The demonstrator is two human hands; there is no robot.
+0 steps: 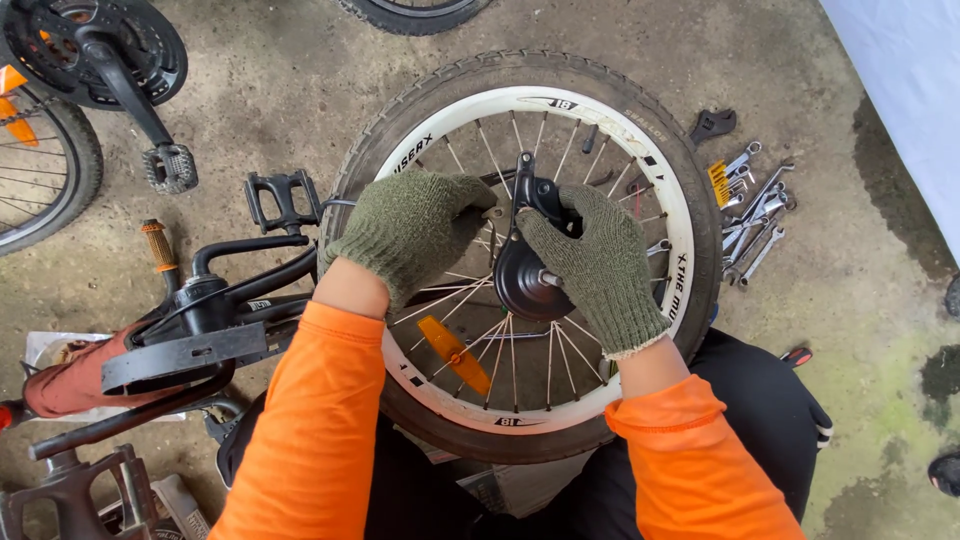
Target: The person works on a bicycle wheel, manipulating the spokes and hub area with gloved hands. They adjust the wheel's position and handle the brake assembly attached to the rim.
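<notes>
Head view, looking down.

Bicycle wheel (pixel 640 150): small, black tyre, white rim, wire spokes, lying flat across the person's lap over black trousers. An orange reflector (pixel 455 355) is clipped among the spokes on the near side.

Hub (pixel 525 280): a black drum at the wheel's centre, with the axle end showing just beside the right glove. A black bracket arm (pixel 527 185) rises from it toward the far rim.

Left hand (pixel 415 225): green knitted glove, orange sleeve, fingers curled in at the hub's left side; what they close on is hidden under the glove.

Right hand (pixel 600 265): same glove, wrapped around the right side of the hub and the base of the bracket arm, gripping it.

Spanners (pixel 755 215): a loose heap of bright metal ones on the concrete floor (pixel 850 300), just right of the tyre. An adjustable wrench (pixel 712 125) lies just beyond them.

Bicycle frame (pixel 215 310): black, lying on the floor to the left, touching the tyre's edge, with a black pedal (pixel 282 198) near the rim.

Crank and chainring (pixel 105 55): black, top left, with its own pedal, well apart from the hands.
</notes>
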